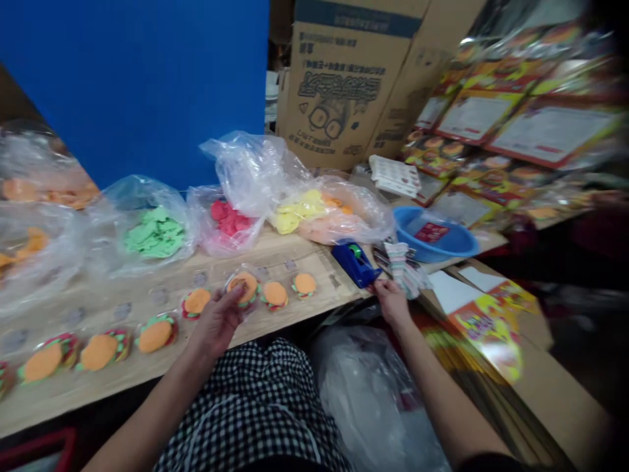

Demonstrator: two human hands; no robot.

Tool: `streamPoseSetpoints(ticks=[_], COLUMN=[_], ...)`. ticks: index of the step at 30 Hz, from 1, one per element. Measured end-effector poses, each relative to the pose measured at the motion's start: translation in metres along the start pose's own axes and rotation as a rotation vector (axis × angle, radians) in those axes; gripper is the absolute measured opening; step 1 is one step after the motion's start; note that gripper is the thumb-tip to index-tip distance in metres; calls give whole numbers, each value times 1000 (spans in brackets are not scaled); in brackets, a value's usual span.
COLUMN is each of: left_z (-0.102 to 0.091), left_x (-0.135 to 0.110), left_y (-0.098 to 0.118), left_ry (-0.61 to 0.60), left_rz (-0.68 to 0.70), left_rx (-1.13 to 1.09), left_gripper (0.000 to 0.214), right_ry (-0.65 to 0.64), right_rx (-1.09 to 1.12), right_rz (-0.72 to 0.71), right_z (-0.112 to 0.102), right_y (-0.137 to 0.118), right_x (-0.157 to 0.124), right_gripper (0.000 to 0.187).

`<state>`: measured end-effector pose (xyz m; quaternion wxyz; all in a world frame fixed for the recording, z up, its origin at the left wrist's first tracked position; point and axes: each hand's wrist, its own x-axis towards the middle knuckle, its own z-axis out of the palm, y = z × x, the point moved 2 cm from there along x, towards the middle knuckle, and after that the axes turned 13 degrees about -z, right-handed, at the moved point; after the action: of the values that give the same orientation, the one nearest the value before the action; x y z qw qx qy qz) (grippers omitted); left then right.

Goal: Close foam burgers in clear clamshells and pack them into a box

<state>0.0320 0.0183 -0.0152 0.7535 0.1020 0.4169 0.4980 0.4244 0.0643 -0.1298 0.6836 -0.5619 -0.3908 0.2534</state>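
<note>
My left hand [222, 320] is closed on a toy hamburger [244, 289] in a clear plastic shell, thumb on its orange bun, at the table's front edge. To the right, my right hand [390, 300] pinches at the cutter end of a blue tape dispenser [354, 263] with a green core. Its fingers appear closed on tape, though the thin strip cannot be made out. Several more toy hamburgers run in a row along the table, among them one beside my left hand [197, 302] and others to the right [274, 295] and left [156, 333].
Behind the row lie plastic bags of green pieces [154, 234], red pieces [230, 219] and yellow pieces [298, 210]. A blue basin [435, 239] and striped gloves [403, 265] sit right. Cardboard boxes [339, 98] and a blue panel [162, 85] stand behind; printed cards [491, 321] lie lower right.
</note>
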Motion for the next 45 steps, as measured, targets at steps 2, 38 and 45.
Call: streamPoseSetpoints(ticks=[2,38,45], left_z=[2,-58,-76], left_x=[1,-51,-96], left_y=[0,24,28], left_ry=[9,125,182], left_rz=[-13,372,503], left_rx=[3,-293,-381], left_gripper=[9,18,29], right_ry=[-8,-680,-1151], right_rx=[-5,-63,38], right_rz=[-1,-552,-439], right_z=[0,236,284], right_y=[-4,-157,-163], right_x=[-3,-204,-247], right_gripper=[38,16,25])
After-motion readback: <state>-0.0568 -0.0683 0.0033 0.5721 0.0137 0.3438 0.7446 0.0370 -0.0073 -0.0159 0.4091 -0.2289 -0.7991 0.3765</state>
